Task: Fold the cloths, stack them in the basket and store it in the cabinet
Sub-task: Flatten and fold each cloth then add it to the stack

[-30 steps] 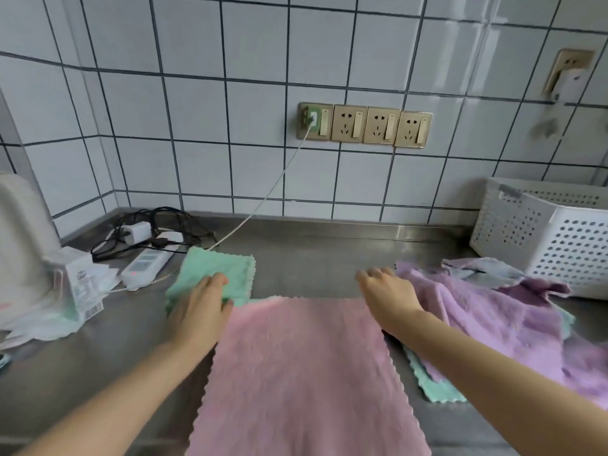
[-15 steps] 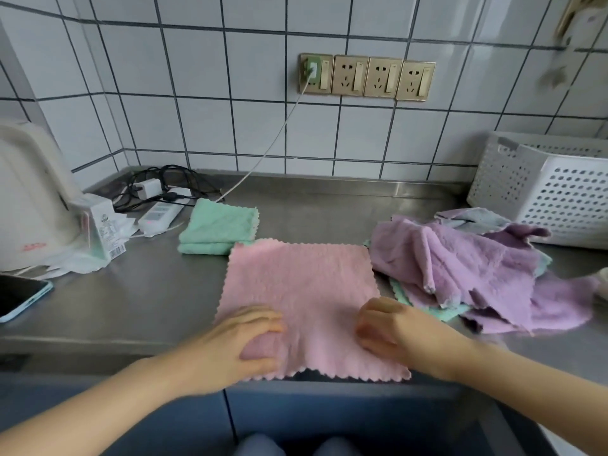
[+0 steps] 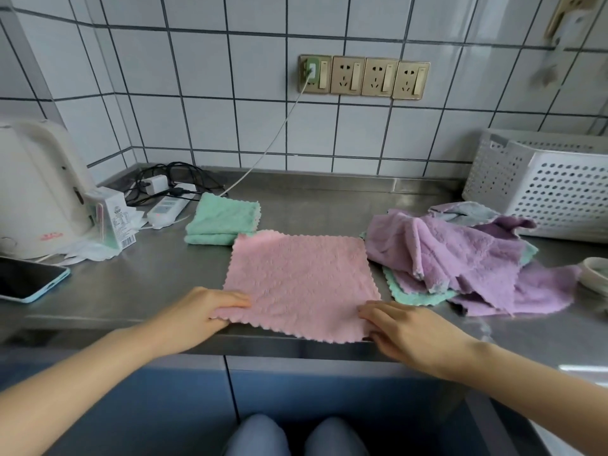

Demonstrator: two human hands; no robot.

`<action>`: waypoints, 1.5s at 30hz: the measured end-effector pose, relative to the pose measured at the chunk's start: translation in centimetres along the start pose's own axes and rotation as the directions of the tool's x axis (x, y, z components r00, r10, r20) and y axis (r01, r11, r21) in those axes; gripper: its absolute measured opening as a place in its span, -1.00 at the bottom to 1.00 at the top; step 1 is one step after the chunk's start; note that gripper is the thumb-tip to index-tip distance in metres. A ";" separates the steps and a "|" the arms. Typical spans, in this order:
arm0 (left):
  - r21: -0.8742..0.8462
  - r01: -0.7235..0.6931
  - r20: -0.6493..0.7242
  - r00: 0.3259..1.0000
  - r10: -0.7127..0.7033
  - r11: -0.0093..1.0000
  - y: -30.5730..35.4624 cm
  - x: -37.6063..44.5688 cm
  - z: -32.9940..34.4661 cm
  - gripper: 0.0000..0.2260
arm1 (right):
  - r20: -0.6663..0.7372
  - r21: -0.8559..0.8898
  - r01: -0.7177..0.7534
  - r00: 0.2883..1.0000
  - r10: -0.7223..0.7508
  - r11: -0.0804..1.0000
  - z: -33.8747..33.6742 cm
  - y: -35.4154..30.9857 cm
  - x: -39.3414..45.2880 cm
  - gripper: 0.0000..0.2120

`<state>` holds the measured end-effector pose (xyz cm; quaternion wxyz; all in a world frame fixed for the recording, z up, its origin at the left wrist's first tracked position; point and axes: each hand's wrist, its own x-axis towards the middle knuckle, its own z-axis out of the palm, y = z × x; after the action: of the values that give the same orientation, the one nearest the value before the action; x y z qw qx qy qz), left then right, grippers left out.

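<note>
Hands, left point(image 3: 200, 311) and right point(image 3: 408, 330), pinch the soft, light pink cloth point(image 3: 301, 279) at its 7 and 5 o'clock corners.

Both hands point(image 3: 200, 312) low (fingers point(image 3: 371, 312) curled)

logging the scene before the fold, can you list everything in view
pink cloth: 1, pink, flat at counter front edge
folded cloth: 1, green, behind pink cloth's left corner
cloth pile: several, purple, green, grey, unfolded, right of pink cloth
basket: 1, white, back right
kettle: 1, cream, far left
carton: 1, white, by kettle
phone: 1, blue-edged, front left
power strip: 1, white, back left
wall sockets: 4, gold
left hand: pinching pink cloth's near-left corner
right hand: on near-right corner
</note>
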<state>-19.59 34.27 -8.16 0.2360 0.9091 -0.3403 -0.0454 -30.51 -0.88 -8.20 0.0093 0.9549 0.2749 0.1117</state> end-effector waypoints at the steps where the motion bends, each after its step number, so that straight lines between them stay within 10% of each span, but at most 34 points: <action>1: -0.041 0.022 -0.008 1.000 -0.022 0.999 -0.4 -0.2 -0.1 -0.46 | 0.013 -0.005 -0.010 1.000 0.010 1.000 0.0 0.1 -0.1 -0.67; 8: -0.174 0.083 -0.042 0.995 -0.091 0.981 -0.5 -0.2 -0.4 -0.47 | 0.070 0.179 -0.136 0.990 0.126 0.974 0.3 1.6 0.3 -0.51; 13: -0.150 -0.108 -0.410 0.911 0.037 0.983 0.2 -0.9 -0.8 -0.21 | -0.301 0.308 -0.136 0.925 0.232 0.941 -3.2 2.3 0.1 -0.62; 18: -0.145 -0.039 -0.114 0.993 0.022 0.989 0.0 -2.9 -0.2 -0.43 | -0.068 0.291 -0.096 0.990 0.121 0.952 -4.3 1.2 -2.5 -0.88; 21: -0.286 0.006 -0.076 0.997 -0.029 0.958 1.7 -3.2 -1.4 -0.95 | -0.005 0.386 -0.171 0.982 0.187 0.906 -4.3 0.6 -3.4 -0.85; 23: -0.330 0.017 -0.062 0.997 -0.040 0.944 1.5 -2.9 -2.4 -0.57 | 0.001 0.516 -0.229 0.964 0.267 0.825 -4.8 0.5 -3.3 -0.74; 31: -0.685 0.293 -0.019 0.908 -0.418 0.667 1.4 2.7 -3.2 -0.90 | 0.150 0.820 -0.477 0.713 0.685 0.317 -3.4 3.3 2.4 -0.76; 34: -0.656 0.342 -0.070 0.860 -0.505 0.673 0.8 5.4 -2.2 -0.69 | 0.266 0.781 -0.599 0.575 0.774 0.177 -1.2 4.8 4.9 -0.81; 45: -0.335 0.319 -0.376 0.818 -0.436 0.887 -1.7 7.8 1.3 -0.62 | 0.132 0.591 -0.733 0.500 0.856 0.336 1.1 4.8 6.3 -0.74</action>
<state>-12.89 29.86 -9.43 0.4084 0.9064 -0.0807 0.0717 -22.50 -1.60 -7.60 -0.3646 0.9006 -0.2100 0.1088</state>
